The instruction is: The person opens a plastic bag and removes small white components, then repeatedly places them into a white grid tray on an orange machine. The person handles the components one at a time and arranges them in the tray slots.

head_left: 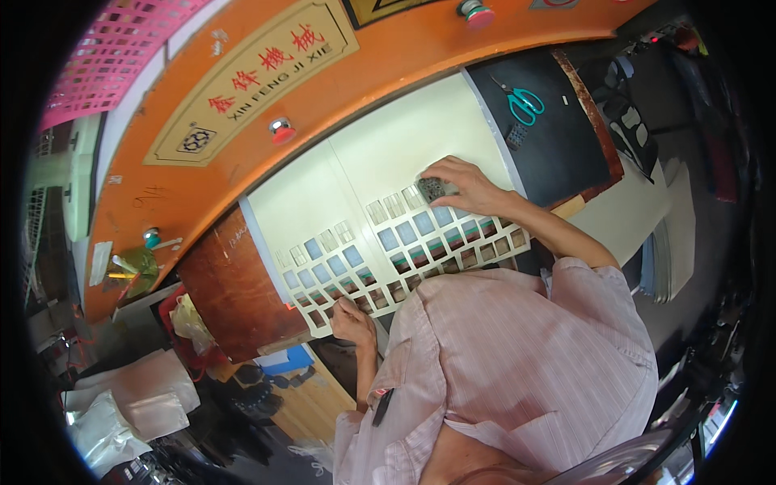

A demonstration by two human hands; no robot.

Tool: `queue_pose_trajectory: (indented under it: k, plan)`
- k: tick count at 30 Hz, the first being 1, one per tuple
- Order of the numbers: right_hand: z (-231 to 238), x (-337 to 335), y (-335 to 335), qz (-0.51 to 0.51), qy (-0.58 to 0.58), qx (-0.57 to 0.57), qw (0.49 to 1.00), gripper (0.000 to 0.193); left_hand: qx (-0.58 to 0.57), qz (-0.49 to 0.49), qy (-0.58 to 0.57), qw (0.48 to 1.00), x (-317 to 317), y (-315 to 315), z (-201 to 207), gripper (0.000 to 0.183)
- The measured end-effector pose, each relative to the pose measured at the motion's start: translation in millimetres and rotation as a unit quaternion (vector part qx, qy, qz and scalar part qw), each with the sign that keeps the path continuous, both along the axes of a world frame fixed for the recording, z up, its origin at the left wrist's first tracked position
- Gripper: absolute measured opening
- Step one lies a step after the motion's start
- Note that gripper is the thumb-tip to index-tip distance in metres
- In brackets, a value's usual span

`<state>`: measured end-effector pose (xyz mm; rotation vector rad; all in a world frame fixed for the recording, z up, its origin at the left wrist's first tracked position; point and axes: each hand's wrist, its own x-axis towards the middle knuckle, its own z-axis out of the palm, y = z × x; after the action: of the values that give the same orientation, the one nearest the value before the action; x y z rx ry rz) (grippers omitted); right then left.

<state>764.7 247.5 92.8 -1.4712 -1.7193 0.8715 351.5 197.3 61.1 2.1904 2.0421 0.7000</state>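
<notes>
A large cream sheet [299,194] lies before me, with rows of rectangular windows along its near side. Some windows show pale blue, others dark red and green strips. Small clear-looking rectangular pieces [377,212] stand in a row above the windows. My right hand [467,184] pinches a dark grey square block with a patterned face [431,189] at the right end of that row. At the sheet's near left edge, my left hand [353,323] rests with its fingers curled closed. What those fingers hold, if anything, is hidden.
An orange machine beam [182,198] with red push buttons [280,131] spans the far side. Teal-handled scissors [525,105] and another small patterned block [516,136] lie on a black mat [566,153] at right. A reddish-brown board [234,279] is at left.
</notes>
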Motion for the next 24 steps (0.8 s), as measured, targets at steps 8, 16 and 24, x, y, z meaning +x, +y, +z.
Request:
queue_pose_trajectory:
  k: [8, 16, 24]
  plan:
    - [26.2, 35.0, 13.2, -0.156, 0.142, -0.104, 0.972, 0.053, -0.089, 0.028, -0.007, 0.996, -0.7, -7.7, 10.8, 0.035]
    - [12.2, 18.4, -16.2, -0.012, -0.042, -0.02, 0.999, 0.053, -0.079, 0.021, -0.041, 0.996, 4.3, -2.5, 15.6, 0.039]
    - [20.9, 19.8, -23.7, -0.035, -0.067, 0.033, 0.997, 0.056, 0.004, -0.001, -0.015, 1.0, 2.2, 3.5, 3.9, 0.042]
